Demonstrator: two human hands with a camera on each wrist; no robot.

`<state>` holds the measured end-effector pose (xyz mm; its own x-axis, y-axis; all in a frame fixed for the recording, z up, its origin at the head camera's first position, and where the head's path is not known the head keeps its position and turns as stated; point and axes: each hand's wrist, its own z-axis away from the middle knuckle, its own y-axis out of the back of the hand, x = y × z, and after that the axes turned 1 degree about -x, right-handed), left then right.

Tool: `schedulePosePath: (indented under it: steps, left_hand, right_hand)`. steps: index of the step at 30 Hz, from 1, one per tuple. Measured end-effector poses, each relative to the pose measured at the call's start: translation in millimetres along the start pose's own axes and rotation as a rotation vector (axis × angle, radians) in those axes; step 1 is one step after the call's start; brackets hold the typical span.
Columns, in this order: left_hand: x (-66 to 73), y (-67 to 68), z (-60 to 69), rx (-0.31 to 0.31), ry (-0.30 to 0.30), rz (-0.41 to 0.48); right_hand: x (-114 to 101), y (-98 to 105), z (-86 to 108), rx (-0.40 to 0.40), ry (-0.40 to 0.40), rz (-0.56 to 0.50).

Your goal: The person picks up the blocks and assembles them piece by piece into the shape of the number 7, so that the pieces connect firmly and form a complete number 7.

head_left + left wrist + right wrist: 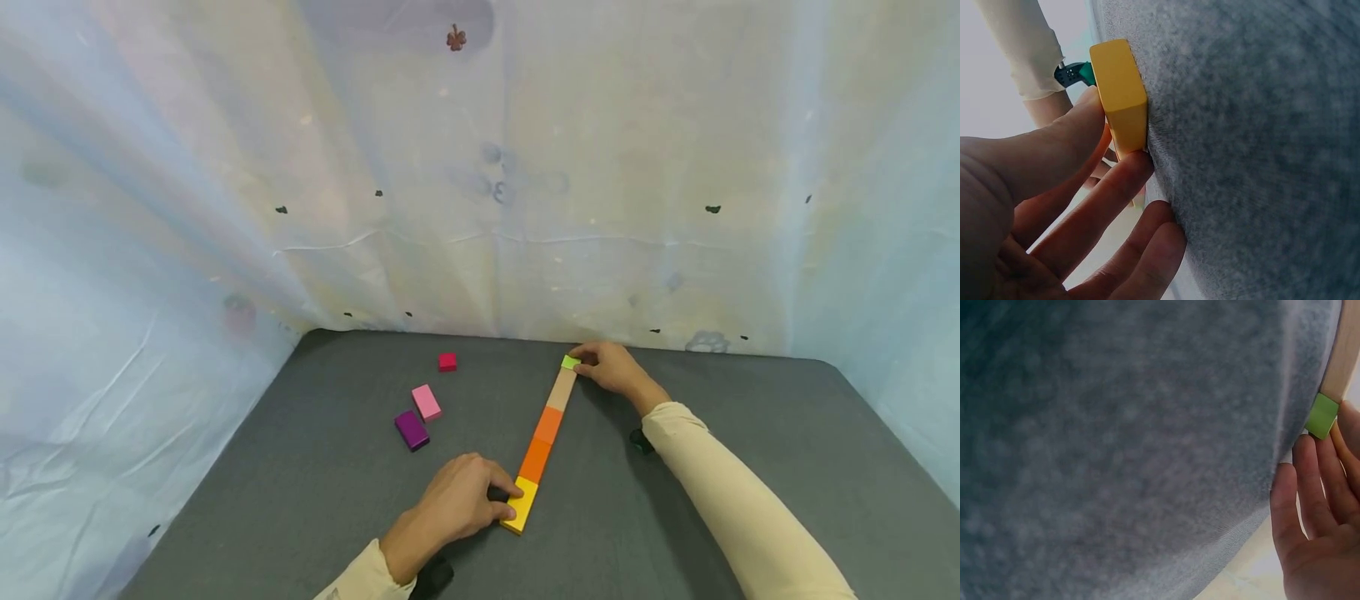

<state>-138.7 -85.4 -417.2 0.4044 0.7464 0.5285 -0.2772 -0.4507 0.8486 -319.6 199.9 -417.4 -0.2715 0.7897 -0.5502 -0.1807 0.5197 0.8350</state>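
Observation:
Several blocks lie end to end in a slanting row: a yellow block (526,502) nearest, two orange blocks (535,461) (548,425), a tan block (562,389) and a small green block (570,362) farthest. My left hand (459,502) grips the yellow block, thumb and fingers on its sides; the left wrist view shows the thumb against the yellow block (1124,81) and a fingertip at its end. At the far end my right hand (615,369) pinches the green block; in the right wrist view fingertips touch the green block (1322,416), beside the tan block (1342,353).
Left of the row on the grey table (315,467) lie a red block (447,362), a pink block (426,402) and a purple block (412,430). The pink and purple ones are close together. A pale curtain (562,183) hangs behind the table and along its sides.

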Motion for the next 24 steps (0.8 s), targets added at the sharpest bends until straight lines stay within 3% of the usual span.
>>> schedulePosePath:
  steps: [24]
  left_hand:
    - [1.8, 1.1, 0.7, -0.030, 0.026, 0.000]
  right_hand:
    - [-2.3, -0.6, 4.1, 0.005, 0.004, 0.044]
